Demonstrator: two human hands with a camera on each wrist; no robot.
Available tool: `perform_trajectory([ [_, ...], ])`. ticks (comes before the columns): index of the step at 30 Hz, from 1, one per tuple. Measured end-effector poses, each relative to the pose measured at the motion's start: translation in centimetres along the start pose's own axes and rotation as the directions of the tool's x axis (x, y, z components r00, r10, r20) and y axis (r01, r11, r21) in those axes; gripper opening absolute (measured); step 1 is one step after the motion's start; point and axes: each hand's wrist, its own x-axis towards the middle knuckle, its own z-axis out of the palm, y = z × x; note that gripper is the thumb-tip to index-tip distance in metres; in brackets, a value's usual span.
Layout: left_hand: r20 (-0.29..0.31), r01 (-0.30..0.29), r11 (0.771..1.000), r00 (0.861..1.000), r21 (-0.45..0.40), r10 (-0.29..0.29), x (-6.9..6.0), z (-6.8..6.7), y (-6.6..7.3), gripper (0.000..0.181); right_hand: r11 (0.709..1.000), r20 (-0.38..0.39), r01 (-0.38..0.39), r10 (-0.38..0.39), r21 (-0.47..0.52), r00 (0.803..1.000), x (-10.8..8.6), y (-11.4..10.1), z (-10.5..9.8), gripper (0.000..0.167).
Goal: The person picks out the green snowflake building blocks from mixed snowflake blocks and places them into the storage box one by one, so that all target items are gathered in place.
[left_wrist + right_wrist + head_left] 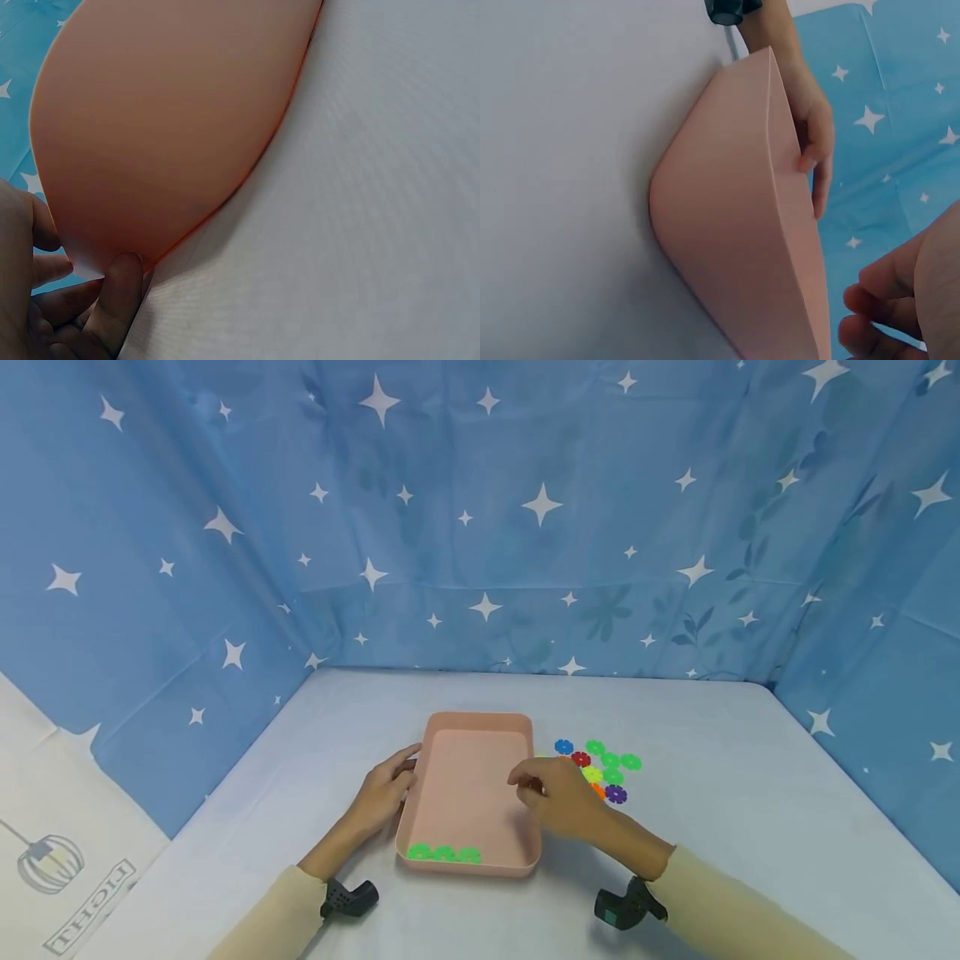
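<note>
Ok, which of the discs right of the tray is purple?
The purple disc at the group's near end, just right of an orange disc. Only this one is purple; the others visible are green, blue, red, yellow or orange.

1. The tray (465, 793) is coloured plain salmon pink, inside and out.
2. The discs inside it (444, 854) are coloured bright green.
3. Among the loose discs (592, 774), blue, red, green, yellow, orange and purple are seen.
4. The bench (450, 910) is covered in plain white.
5. The blue curtain (480, 460) is patterned with white four-pointed stars and darker leaf sprays.
6. The sleeves (735, 902) are coloured cream; the wrist cameras (348, 900), mostly black.
</note>
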Motion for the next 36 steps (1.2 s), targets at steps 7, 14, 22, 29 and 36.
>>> perform_trajectory([
  [7,-0.011,0.005,1.0,1.0,0.004,-0.005,0.0,0.1,0.2,0.053,0.96,-0.012,-0.185,0.187,-0.21,0.982,-0.5,1.9,-1.3,0.011],
  [14,-0.009,-0.003,1.0,1.0,0.007,0.003,0.0,-0.1,0.4,0.053,0.89,0.02,-0.332,0.355,-0.312,0.935,-1.4,2.8,-1.6,0.021],
  [22,-0.009,0.0,1.0,1.0,-0.023,-0.001,-0.3,0.0,0.4,0.051,0.879,0.05,-0.343,0.379,-0.332,0.924,-1.8,2.8,-0.9,0.026],
  [29,-0.022,-0.007,1.0,1.0,-0.019,0.007,-0.2,0.2,0.3,0.051,0.861,0.042,-0.362,0.402,-0.358,0.915,-1.6,2.8,-0.8,0.028],
  [36,-0.025,-0.018,1.0,1.0,-0.014,0.017,-0.3,0.1,0.4,0.052,0.883,0.051,-0.347,0.381,-0.315,0.923,-1.9,2.8,-1.0,0.022],
])
